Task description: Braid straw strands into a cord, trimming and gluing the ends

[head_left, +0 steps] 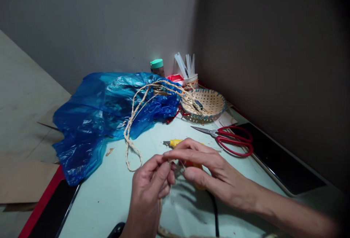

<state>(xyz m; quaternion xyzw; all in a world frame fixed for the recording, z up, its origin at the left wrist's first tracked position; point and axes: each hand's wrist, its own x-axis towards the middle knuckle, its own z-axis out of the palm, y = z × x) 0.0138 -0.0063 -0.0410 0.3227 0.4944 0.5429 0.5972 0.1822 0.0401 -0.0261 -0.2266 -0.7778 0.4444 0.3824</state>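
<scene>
My left hand (150, 188) and my right hand (201, 167) meet over the pale tabletop (109, 190), fingers pinched together on a thin strand of braided straw rope (131, 121). The rope runs from my fingers in a loop to the left, then up over a blue plastic bag (101, 110) to a small woven basket (210, 103). Just behind my right hand lies a yellow glue gun (175, 143), partly hidden, its black cord (214, 212) trailing toward me.
Red-handled scissors (232, 139) lie open right of the glue gun. At the back stand a bottle with a teal cap (157, 66) and a cup of glue sticks (190, 72). A dark panel (276, 161) edges the table's right side; cardboard (22, 179) lies on the floor at left.
</scene>
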